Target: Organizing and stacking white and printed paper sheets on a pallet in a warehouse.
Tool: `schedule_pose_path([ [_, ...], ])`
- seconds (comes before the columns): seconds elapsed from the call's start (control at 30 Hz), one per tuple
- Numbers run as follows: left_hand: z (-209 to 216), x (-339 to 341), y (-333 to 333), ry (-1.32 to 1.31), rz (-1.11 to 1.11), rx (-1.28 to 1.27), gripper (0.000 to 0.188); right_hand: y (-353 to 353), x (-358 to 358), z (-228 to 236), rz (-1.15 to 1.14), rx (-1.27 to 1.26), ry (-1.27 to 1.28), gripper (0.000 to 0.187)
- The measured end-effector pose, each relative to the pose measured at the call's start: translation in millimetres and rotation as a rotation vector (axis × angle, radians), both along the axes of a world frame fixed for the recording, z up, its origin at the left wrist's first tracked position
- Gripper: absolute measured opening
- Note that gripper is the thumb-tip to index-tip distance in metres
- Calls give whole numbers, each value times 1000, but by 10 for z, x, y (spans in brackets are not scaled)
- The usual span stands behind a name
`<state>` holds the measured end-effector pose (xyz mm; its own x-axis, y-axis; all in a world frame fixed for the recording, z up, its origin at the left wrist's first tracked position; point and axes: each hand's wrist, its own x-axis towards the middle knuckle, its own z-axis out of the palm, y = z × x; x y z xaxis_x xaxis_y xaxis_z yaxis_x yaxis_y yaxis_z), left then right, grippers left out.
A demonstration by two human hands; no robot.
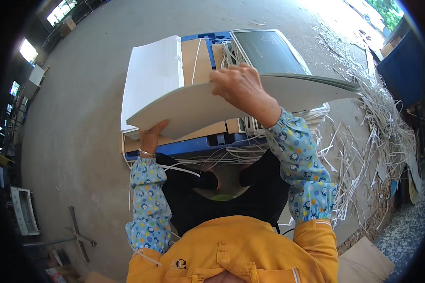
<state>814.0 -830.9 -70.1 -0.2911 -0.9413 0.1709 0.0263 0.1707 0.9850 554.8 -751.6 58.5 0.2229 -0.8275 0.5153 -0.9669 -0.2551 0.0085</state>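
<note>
A thin sheaf of large card sheets (193, 111), pale grey on the side toward me, is raised on edge and bows across the view. My right hand (241, 87) is closed over its upper edge near the middle. At the lower left corner my left hand (152, 136) grips the same sheets, its thumb on the near face and the other fingers hidden behind. Beneath the left end lies a tall stack of white sheets (151, 70). Beyond the sheaf, to the right, is a stack with a dark green printed top sheet (269, 52).
A blue pallet (189, 147) with brown cardboard (196, 56) on it bears both stacks. Trimmed paper strips (387, 118) lie heaped on the floor at the right, and some hang near my feet. A blue bin (406, 66) stands far right; a metal frame (25, 211) lies left.
</note>
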Motion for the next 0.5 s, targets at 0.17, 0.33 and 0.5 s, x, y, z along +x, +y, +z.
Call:
schedule_pose_path([
  [0.17,292,-39,44,45,63,-93,20,417,31,29,-22,-688,-228,31],
  [0.33,609,-316,128,54,-4,-169,19,1026,-196,-1442,-410,-618,-1698,30],
  [0.5,840,-342,285,23,-24,-112,17,526,-308,-2562,-714,-175,-2656,62],
])
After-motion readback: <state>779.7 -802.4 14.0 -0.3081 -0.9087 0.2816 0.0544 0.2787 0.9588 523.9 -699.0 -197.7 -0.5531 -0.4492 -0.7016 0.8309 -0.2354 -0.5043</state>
